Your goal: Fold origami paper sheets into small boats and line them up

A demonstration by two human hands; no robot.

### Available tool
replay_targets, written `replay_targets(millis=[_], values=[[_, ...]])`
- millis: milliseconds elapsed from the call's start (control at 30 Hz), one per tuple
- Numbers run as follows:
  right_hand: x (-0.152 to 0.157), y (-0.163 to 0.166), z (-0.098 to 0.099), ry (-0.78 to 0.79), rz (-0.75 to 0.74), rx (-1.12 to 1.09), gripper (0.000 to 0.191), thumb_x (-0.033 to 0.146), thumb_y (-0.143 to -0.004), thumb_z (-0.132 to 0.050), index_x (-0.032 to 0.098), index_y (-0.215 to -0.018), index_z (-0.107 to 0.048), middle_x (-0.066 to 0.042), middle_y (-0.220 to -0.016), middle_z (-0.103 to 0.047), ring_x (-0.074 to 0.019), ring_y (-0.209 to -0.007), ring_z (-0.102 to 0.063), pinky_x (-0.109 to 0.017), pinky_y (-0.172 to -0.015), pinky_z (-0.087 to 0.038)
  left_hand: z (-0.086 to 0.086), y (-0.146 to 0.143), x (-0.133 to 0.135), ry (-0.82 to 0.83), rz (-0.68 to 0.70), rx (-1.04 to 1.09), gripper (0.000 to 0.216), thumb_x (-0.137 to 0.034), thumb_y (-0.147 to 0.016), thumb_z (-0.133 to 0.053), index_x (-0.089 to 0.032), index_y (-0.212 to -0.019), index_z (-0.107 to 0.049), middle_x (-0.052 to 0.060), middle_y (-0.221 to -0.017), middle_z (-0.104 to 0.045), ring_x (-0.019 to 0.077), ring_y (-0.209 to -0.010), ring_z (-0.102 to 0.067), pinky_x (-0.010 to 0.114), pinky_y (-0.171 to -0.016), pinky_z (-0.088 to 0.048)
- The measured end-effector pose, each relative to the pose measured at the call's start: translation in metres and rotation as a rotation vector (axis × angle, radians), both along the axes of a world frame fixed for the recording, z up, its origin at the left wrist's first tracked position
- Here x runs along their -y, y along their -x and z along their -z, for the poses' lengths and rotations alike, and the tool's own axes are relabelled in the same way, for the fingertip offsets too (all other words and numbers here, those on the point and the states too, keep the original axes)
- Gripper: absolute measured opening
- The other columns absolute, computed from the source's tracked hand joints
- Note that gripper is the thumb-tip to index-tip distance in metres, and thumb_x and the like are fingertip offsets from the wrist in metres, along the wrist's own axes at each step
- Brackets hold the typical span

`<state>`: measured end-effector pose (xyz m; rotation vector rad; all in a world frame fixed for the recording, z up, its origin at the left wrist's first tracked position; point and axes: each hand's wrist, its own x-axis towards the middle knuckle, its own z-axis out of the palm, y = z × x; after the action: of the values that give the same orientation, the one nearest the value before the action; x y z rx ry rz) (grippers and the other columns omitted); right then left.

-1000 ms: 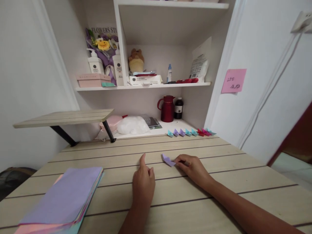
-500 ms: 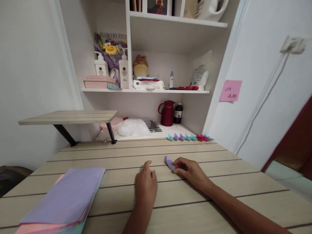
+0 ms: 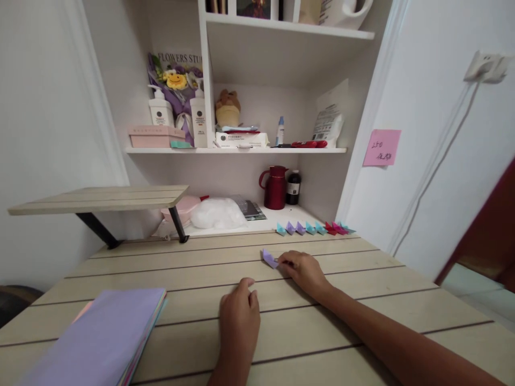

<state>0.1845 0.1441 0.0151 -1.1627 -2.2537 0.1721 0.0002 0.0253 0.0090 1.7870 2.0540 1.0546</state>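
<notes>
A small folded purple paper boat [image 3: 269, 259] is on the wooden table ahead of me, its pointed end up. My right hand [image 3: 303, 272] pinches the boat's right end between thumb and fingers. Nearer to me, my left hand [image 3: 240, 313] rests on the table with nothing visible in it; its index finger is bent and stands apart from the thumb, the other fingers are curled under. Along the table's back edge stands a row of several folded paper boats, among them a purple boat [image 3: 300, 229] and a red boat [image 3: 331, 229].
A stack of coloured paper [image 3: 100, 332], purple on top, lies at the left front. Behind it a raised wooden shelf [image 3: 100, 198] stands on black legs. At the back are a white plastic bag [image 3: 219, 213], a red jug [image 3: 276, 187] and a dark bottle [image 3: 293, 187].
My right hand has moved left and slightly away from me with the purple boat. The left index finger has bent more. The camera view has shifted a little.
</notes>
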Motion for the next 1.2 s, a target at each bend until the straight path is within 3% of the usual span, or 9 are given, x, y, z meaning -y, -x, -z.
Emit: replay_targets(millis=[167,467,833,1067,1200], values=[[-0.035,0.009,-0.001,-0.115,0.090,0.113,0.021,0.021,-0.088,-0.051,0.027,-0.089,-0.071,-0.002,-0.090,-0.073,-0.0191,-0.080,-0.064,-0.027,-0.072,-0.040,0.000,0.000,-0.005,-0.004,-0.005,0.024,0.024,-0.012,-0.086,-0.047,-0.021,-0.095,-0.067,0.003,-0.091,-0.074,0.0196,-0.084,-0.067,0.027,-0.072,-0.041],[-0.093,0.014,-0.003,-0.213,0.259,0.238,0.029,0.029,-0.095,-0.042,0.029,-0.094,-0.071,-0.005,-0.089,-0.071,-0.0188,-0.073,-0.063,-0.027,-0.062,-0.035,-0.002,-0.003,-0.011,0.054,-0.034,0.006,0.028,-0.013,-0.087,-0.044,-0.023,-0.086,-0.069,0.002,-0.087,-0.075,0.0201,-0.082,-0.065,0.029,-0.073,-0.039],[-0.118,0.010,0.010,-0.272,0.274,0.263,0.028,0.029,-0.094,-0.043,0.031,-0.093,-0.071,-0.004,-0.083,-0.067,-0.0167,-0.065,-0.058,-0.026,-0.055,-0.030,0.000,-0.007,-0.012,0.085,-0.066,0.014,0.029,-0.017,-0.087,-0.043,-0.025,-0.083,-0.071,0.003,-0.082,-0.075,0.0219,-0.077,-0.063,0.031,-0.072,-0.039],[-0.122,0.006,0.004,-0.381,0.273,0.242,0.028,0.032,-0.091,-0.048,0.028,-0.086,-0.075,-0.008,-0.096,-0.062,-0.0238,-0.086,-0.054,-0.035,-0.069,-0.034,-0.001,-0.007,-0.009,0.094,-0.048,0.019,0.029,-0.017,-0.086,-0.042,-0.025,-0.084,-0.071,0.003,-0.083,-0.074,0.0223,-0.079,-0.062,0.033,-0.075,-0.038],[-0.121,0.005,0.003,-0.450,0.277,0.215,0.023,0.029,-0.089,-0.054,0.030,-0.084,-0.076,-0.007,-0.120,-0.058,-0.0305,-0.107,-0.047,-0.043,-0.084,-0.031,-0.003,-0.008,-0.008,0.105,-0.050,0.023,0.029,-0.017,-0.086,-0.043,-0.025,-0.084,-0.070,0.002,-0.085,-0.074,0.0229,-0.080,-0.061,0.034,-0.076,-0.038]])
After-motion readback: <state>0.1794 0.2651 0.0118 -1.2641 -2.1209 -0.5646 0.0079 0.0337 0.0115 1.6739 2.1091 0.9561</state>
